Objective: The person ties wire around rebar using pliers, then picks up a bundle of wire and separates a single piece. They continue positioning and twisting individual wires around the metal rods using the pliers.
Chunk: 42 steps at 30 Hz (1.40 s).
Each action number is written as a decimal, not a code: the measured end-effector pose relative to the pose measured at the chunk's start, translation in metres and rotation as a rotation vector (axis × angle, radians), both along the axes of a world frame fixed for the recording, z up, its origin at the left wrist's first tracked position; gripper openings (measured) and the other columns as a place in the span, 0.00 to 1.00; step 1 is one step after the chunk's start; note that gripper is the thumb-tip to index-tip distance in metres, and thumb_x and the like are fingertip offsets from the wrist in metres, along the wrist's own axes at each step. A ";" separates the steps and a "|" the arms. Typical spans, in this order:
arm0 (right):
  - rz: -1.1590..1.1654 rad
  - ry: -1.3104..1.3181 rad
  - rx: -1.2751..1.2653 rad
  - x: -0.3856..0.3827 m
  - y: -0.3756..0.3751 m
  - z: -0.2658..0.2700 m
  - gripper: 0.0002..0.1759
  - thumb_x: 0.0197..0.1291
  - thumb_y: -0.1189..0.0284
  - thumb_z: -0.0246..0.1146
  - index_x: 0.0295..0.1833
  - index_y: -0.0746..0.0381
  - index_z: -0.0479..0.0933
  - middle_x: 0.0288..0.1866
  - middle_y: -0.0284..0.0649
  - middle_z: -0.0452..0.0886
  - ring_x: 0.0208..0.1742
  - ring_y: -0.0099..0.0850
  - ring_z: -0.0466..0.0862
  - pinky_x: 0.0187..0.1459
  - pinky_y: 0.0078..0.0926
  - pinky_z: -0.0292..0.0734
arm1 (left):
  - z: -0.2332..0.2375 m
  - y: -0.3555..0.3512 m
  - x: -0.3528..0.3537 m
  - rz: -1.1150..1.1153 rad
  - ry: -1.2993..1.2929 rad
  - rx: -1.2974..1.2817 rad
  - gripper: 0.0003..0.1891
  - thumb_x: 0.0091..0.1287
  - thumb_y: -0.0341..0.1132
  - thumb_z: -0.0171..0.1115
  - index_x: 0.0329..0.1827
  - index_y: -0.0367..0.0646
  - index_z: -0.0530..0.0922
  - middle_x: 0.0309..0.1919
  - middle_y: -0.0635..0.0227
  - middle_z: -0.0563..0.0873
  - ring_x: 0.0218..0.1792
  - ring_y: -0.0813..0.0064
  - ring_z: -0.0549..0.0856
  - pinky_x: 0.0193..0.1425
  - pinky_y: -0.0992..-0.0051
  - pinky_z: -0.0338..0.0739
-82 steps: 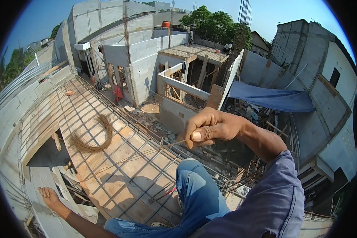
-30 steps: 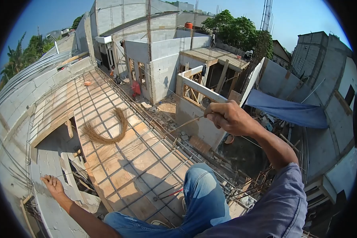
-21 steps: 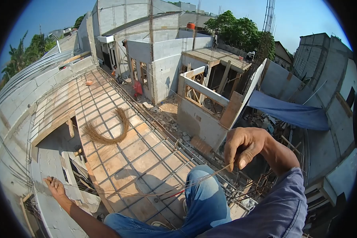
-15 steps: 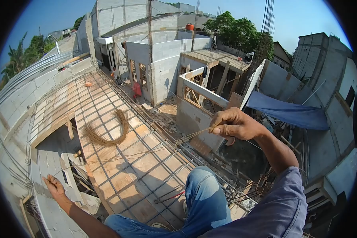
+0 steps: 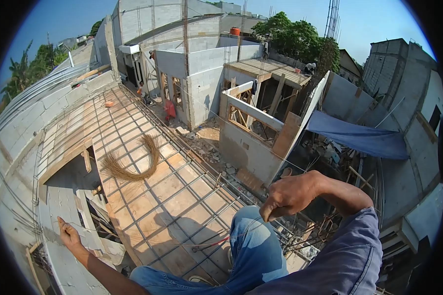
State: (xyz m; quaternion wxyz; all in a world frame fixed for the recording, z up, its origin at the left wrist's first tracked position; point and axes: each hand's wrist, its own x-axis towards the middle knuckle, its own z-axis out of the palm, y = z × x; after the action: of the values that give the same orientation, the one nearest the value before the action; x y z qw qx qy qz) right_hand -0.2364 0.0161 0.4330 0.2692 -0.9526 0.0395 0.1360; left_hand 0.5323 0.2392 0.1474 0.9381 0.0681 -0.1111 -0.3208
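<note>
My right hand (image 5: 289, 194) is closed in a pinch above my right knee, holding strands of thin tie wire (image 5: 247, 227). The wire sags across the rebar grid (image 5: 174, 216) towards my left hand (image 5: 70, 233). That hand is out at the lower left beside the grey block wall, thumb and fingers pinched on the wire's other end. A curved bundle of brown tie wire (image 5: 150, 164) lies on the grid, over plywood formwork (image 5: 133, 206). Close to my feet, a red-handled tool (image 5: 215, 243) rests on the bars.
An opening (image 5: 79, 179) with timber props shows left of the plywood. Along the right edge the deck drops to rubble-strewn ground (image 5: 209, 135). Unfinished block walls (image 5: 204, 81) stand beyond. A blue tarp (image 5: 357, 135) hangs at right. People are in the distance.
My right hand has come down and slightly nearer, drawing the wire strands lower, towards my knee. My left hand has shifted a little, its fingers closer together. The wire bundle has stayed put.
</note>
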 end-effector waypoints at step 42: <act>-0.768 -0.551 -0.595 -0.004 -0.007 -0.002 0.12 0.60 0.79 0.59 0.50 0.63 0.80 0.19 0.42 0.76 0.21 0.35 0.80 0.25 0.32 0.74 | 0.010 0.001 -0.016 -0.027 0.108 -0.041 0.14 0.74 0.26 0.46 0.56 0.24 0.72 0.40 0.56 0.85 0.25 0.78 0.76 0.29 0.81 0.76</act>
State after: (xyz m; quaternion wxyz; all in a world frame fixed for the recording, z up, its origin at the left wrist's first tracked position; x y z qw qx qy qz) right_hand -0.2403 0.0087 0.4309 0.0193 -0.9050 0.3487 -0.2428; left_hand 0.5161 0.2399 0.1578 0.9396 0.0300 -0.0679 -0.3343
